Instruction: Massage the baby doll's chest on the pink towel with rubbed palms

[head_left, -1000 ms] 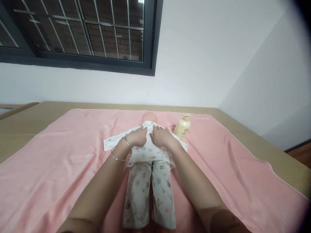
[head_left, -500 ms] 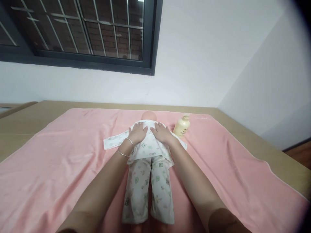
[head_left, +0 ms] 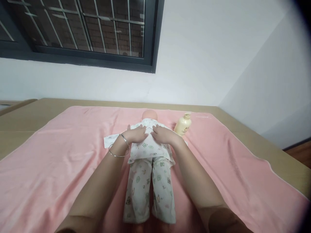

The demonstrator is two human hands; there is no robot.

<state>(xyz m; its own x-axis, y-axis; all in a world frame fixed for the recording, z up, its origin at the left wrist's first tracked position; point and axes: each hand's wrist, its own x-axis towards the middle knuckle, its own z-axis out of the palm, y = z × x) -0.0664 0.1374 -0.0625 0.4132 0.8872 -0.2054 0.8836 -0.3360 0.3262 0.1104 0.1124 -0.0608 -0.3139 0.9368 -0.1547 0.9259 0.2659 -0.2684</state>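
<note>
A broad tan table [head_left: 279,155] carries a pink cloth sheet [head_left: 60,155] spread over most of it. On the sheet lie a clothed baby doll [head_left: 148,168] and, just right of its head, a cream plastic bottle [head_left: 183,125].

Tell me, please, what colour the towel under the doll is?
The towel is plain pink, seen clearly in the head view.

Doll [head_left: 149,152] face hidden, lying face down; feet cut off by bottom edge; bottle [head_left: 183,125] label unreadable.
</note>
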